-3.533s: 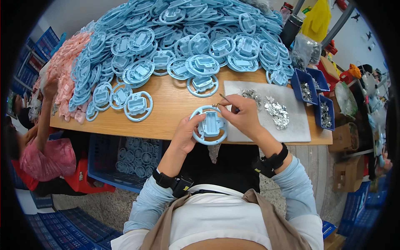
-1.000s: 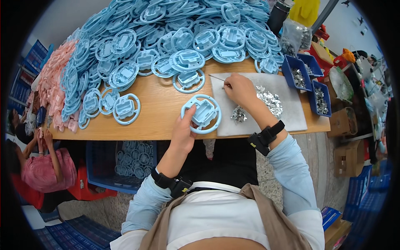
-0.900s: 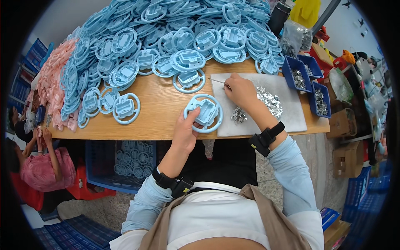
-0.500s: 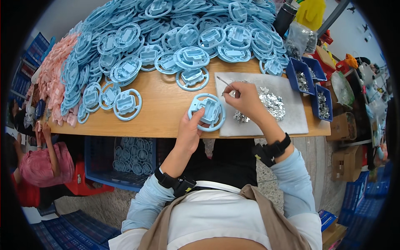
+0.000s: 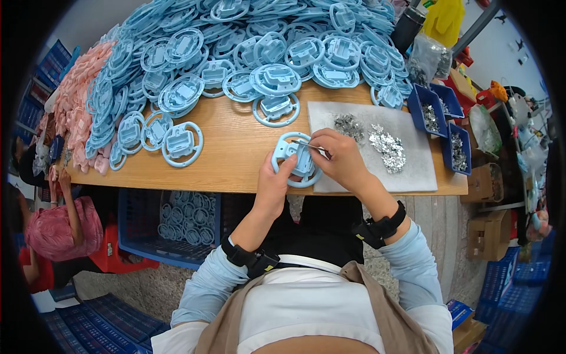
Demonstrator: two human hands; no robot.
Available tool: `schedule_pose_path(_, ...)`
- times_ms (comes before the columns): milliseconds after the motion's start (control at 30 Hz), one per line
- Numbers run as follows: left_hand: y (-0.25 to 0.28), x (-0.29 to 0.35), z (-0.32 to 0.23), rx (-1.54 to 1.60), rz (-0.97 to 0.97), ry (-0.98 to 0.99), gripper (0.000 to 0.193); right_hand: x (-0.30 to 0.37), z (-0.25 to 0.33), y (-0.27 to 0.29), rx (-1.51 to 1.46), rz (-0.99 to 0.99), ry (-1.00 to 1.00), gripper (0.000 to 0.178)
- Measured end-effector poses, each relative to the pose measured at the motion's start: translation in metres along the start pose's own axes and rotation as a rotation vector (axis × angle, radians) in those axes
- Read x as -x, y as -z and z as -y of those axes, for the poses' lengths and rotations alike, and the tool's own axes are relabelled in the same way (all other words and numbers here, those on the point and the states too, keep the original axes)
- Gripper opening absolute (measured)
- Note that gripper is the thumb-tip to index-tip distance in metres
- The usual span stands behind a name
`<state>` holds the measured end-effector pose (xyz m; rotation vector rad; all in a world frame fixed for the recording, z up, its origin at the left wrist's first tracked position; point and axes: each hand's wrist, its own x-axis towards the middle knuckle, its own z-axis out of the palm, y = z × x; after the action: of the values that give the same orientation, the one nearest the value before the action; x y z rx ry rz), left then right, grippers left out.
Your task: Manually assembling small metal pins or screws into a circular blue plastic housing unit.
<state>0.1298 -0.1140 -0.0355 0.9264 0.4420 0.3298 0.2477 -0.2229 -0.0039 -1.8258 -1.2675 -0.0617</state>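
Note:
A light blue plastic toy steering wheel [image 5: 303, 160] is in my left hand [image 5: 272, 187], tilted up just over the table's front edge. My left thumb lies across its lower left part, the fingers beneath. My right hand [image 5: 341, 158] pinches a slim metal tool [image 5: 303, 143], which extends left over the wheel's box-shaped centre. I cannot tell whether a small metal piece is also between those fingertips. Beside my right hand, a pale mat [image 5: 413, 118] bears a heap of shiny small metal pieces [image 5: 389, 152] and a darker heap [image 5: 349, 126].
More blue wheels [image 5: 277, 79] pile up at the back, with pink parts [image 5: 82, 82] at far left. Blue bins [image 5: 429, 115] of small metal parts stand at the mat's right. Below the table is a blue crate [image 5: 138, 230] of wheels. A person in pink [image 5: 65, 227] sits at left.
My right hand has come left and down from above the mat to the wheel, bringing the slim tool over its centre. The wheel stays in my left hand, shifted slightly right.

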Motion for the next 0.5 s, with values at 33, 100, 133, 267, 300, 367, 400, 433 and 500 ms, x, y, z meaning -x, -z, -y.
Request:
schedule_pose_path(33,0.000,0.000,0.001,-0.005,0.001,-0.008,0.025,0.001,0.002,-0.001,0.021,-0.008,0.001,0.008)
schedule_pose_path(100,-0.001,0.001,0.001,-0.023,0.005,-0.024,0.026,0.004,0.005,-0.004,0.026,-0.027,-0.061,0.007)
schedule_pose_path(133,-0.001,0.002,0.001,-0.034,0.008,-0.032,0.026,0.005,0.006,-0.005,0.029,-0.037,-0.092,0.007)
schedule_pose_path(267,-0.004,0.006,0.001,-0.058,0.011,-0.072,0.029,0.009,0.008,-0.009,0.066,-0.105,-0.037,0.006)
schedule_pose_path(300,-0.006,0.008,0.000,-0.084,0.007,-0.073,0.029,0.009,0.009,-0.010,0.083,-0.112,-0.021,0.006)
schedule_pose_path(367,-0.009,0.011,-0.003,-0.137,0.002,-0.074,0.030,0.011,0.011,-0.010,0.080,-0.127,-0.026,0.007)
schedule_pose_path(400,-0.010,0.012,-0.004,-0.130,0.007,-0.076,0.030,0.013,0.011,-0.009,0.060,-0.134,-0.047,0.007)
schedule_pose_path(433,-0.011,0.014,-0.004,-0.123,0.012,-0.077,0.030,0.015,0.012,-0.009,0.041,-0.141,-0.068,0.008)
schedule_pose_path(500,-0.012,0.015,-0.004,-0.113,0.022,-0.082,0.030,0.015,0.018,-0.005,-0.025,-0.166,-0.219,0.010)
